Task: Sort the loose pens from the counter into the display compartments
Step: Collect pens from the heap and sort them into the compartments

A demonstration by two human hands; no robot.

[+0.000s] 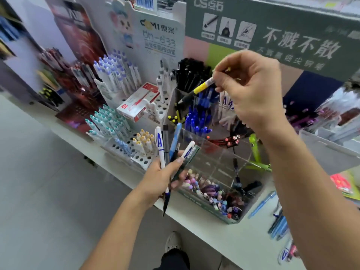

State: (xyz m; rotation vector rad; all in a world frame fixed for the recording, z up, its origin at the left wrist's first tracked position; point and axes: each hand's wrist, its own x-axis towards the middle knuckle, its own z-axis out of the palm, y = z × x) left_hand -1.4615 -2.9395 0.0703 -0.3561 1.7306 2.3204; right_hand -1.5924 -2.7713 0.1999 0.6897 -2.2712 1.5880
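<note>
My left hand [158, 179] grips a fan of several pens [167, 147], white, grey, blue and dark ones, low in front of the display. My right hand [251, 88] is raised higher and pinches a yellow-and-black pen [196, 90] by its upper end, tip slanting down-left over the clear acrylic compartments [202, 145]. Those compartments hold blue pens [196, 117], black pens [190, 74], and yellow-capped pens [173, 118] just below the held pen's tip. Loose blue pens [263, 204] lie on the white counter [229, 238] at right.
White peg stands carry purple-capped pens [115, 73], teal-capped pens [106, 121] and yellow-capped ones [145, 142]. A red-and-white box [140, 101] rests on a stand. A front bin holds pastel pens [210, 193]. A green sign board [272, 34] overhangs the right.
</note>
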